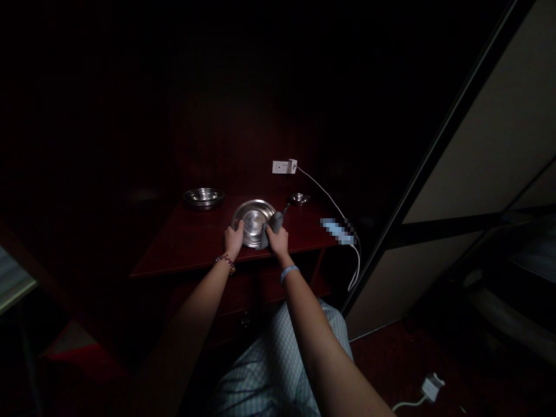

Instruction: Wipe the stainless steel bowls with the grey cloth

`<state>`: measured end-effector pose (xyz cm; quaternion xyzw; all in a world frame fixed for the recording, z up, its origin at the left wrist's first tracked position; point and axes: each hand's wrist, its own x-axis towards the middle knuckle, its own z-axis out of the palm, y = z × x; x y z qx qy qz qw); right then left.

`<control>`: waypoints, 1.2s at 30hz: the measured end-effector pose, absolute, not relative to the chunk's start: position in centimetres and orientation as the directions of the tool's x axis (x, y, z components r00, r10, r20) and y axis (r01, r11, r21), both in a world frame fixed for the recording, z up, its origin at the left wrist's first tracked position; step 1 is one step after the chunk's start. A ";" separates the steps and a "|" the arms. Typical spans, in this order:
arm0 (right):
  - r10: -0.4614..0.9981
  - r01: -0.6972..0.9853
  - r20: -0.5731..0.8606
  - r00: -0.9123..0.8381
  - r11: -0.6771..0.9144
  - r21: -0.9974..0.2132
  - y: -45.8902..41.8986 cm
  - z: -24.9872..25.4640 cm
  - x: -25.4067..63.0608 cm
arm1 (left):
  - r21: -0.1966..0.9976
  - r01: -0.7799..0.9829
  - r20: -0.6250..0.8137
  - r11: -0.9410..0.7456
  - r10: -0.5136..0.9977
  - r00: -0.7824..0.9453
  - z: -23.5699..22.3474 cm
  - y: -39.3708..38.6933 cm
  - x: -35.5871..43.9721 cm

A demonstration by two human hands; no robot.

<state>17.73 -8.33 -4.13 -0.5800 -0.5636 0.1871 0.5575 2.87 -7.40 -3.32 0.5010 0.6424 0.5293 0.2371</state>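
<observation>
A round, shallow steel plate (254,217) is tilted up toward me over the front of the dark red desk (169,246). My left hand (233,239) grips its left rim, thumb on the inner face. At the lower right of the plate, my right hand (278,238) is closed on a grey cloth (275,220), which lies bunched against the rim and partly over the plate's face. Back left on the desk sits a small stack of steel bowls (204,197). One small steel bowl (299,199) stands at the back right.
A wall socket (280,167) holds a white charger, whose cable (321,188) runs down to a blurred-out light blue object (337,231) at the desk's right edge. A pale panel (469,162) borders the right side. A white plug-like piece (432,387) lies on the floor.
</observation>
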 end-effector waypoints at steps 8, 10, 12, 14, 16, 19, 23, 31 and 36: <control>0.861 0.473 0.416 0.292 0.248 -0.846 -8.3 -4.1 17.8 | 0.926 0.372 0.213 -0.058 0.896 -0.390 -3.2 -7.5 3.0; 0.861 0.465 0.415 0.293 0.251 -0.849 -8.3 -4.1 17.8 | 0.925 0.375 0.215 -0.059 0.895 -0.391 -3.2 -7.5 3.0; 0.861 0.457 0.414 0.294 0.254 -0.852 -8.4 -4.1 17.7 | 0.922 0.382 0.221 -0.059 0.891 -0.397 -3.2 -7.4 2.9; 0.861 0.453 0.415 0.294 0.256 -0.854 -8.4 -4.0 17.7 | 0.921 0.386 0.225 -0.060 0.889 -0.399 -3.2 -7.4 2.9; 0.860 0.454 0.418 0.294 0.259 -0.852 -8.4 -4.1 17.8 | 0.921 0.386 0.220 -0.054 0.889 -0.402 -3.3 -7.4 2.9; 0.858 0.464 0.419 0.299 0.253 -0.849 -8.4 -4.1 17.8 | 0.924 0.379 0.209 -0.044 0.889 -0.408 -3.4 -7.3 3.0; 0.858 0.459 0.415 0.301 0.251 -0.852 -8.5 -4.0 17.8 | 0.923 0.380 0.226 -0.062 0.886 -0.404 -3.4 -7.2 3.0; 0.859 0.463 0.420 0.294 0.256 -0.848 -8.7 -3.8 17.7 | 0.929 0.365 0.216 -0.061 0.891 -0.400 -3.3 -7.3 3.0; 0.858 0.458 0.423 0.291 0.263 -0.849 -8.6 -3.9 17.7 | 0.925 0.376 0.215 -0.056 0.893 -0.396 -3.3 -7.3 3.0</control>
